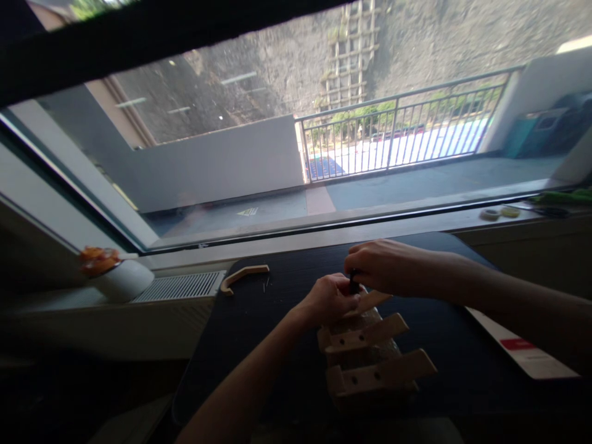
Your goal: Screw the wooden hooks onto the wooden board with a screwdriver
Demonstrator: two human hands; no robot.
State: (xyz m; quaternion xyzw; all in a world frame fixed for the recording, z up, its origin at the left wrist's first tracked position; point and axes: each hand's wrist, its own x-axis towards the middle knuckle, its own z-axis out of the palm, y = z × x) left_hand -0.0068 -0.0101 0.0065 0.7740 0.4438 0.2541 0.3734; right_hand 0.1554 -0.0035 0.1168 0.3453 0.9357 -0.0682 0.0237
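Observation:
A row of pale wooden hooks sits on a brownish board (374,317), which is partly hidden under them. The nearest wooden hook (365,377) and the middle hook (363,338) each show two dark holes. My left hand (330,300) is closed at the farthest hook (374,301), its fingertips against the wood. Just above, my right hand (382,265) grips a short dark tool (354,282) held upright over that hook. Its lower end is hidden by my left fingers, so I cannot tell its exact kind.
On the dark table (287,277), a loose wooden hook (243,274) lies at the far left beside small screws (266,284). A white card with a red band (518,344) lies at the right. Beyond are the windowsill, tape rolls (490,214) and a potted plant (118,277).

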